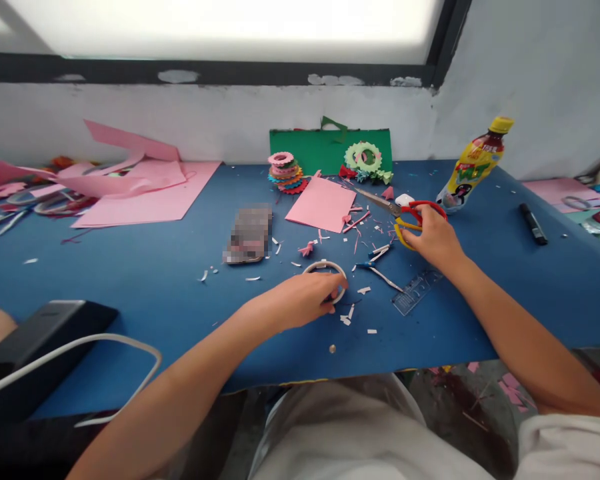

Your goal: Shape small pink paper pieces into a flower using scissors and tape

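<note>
My left hand (pixel 307 298) is closed on the right side of a narrow white roll of tape (pixel 310 267), just above the blue tabletop. My right hand (pixel 434 235) grips scissors (pixel 379 201) by their red and yellow handles, the blades pointing left and partly spread. Between my hands lie white paper scraps (pixel 364 291), a thin blue-and-white tool (pixel 387 280) and a clear plastic stencil (pixel 411 293). Pink paper squares (pixel 323 203) rest ahead of my left hand, with a small folded pink piece (pixel 307 249) nearby.
Stacked scalloped paper rings (pixel 283 175) and pale green rings (pixel 365 159) stand near green card (pixel 300 143). A drink bottle (pixel 473 167) leans behind my right hand. Others are a blurred phone (pixel 250 233), pink sheets (pixel 145 193), a black marker (pixel 533 224) and a dark box (pixel 65 340) with a white cable.
</note>
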Motion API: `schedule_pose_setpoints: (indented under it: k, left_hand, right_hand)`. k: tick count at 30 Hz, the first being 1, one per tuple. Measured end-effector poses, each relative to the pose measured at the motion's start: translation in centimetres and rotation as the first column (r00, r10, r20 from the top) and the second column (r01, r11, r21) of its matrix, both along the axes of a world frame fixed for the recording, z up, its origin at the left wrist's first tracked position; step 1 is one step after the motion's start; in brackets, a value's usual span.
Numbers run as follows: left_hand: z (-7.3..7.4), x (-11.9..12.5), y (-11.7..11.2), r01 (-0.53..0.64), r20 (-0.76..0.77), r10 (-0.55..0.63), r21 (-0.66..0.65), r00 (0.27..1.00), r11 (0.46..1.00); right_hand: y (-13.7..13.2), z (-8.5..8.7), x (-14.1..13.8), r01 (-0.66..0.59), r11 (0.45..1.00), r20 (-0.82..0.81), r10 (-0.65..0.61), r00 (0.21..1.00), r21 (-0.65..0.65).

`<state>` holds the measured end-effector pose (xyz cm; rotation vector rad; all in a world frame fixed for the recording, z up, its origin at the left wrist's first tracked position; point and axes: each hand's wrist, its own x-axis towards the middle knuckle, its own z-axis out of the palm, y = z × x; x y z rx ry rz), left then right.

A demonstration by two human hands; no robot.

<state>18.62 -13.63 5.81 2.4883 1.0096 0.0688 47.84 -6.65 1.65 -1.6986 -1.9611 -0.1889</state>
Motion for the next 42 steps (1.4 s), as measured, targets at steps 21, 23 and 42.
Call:
schedule_pose_setpoints:
  k: [21,23,42]
  left_hand:
    - [2.0,-0.8,1.1,-0.124,0.48,-0.011,0.249,0.877,0.961]
    - [1.8,-0.8,1.2,-0.136,0.46,-0.014,0.291,0.888,0.947]
    - [0.0,-0.2,1.6,0.125,0.37,-0.343,0.503,0.863,0.855]
  right_hand:
    - [-2.1,2.2,-1.1,-0.1,0.984,-0.127,0.12,0.985,0.151]
    - [-2.3,2.3,-1.2,-0.103,0.985,-0.104,0.118,0.988,0.139]
    - [-2.9,2.1,-2.5,-0.255,0.965,-0.548,0.246,0.8,0.061]
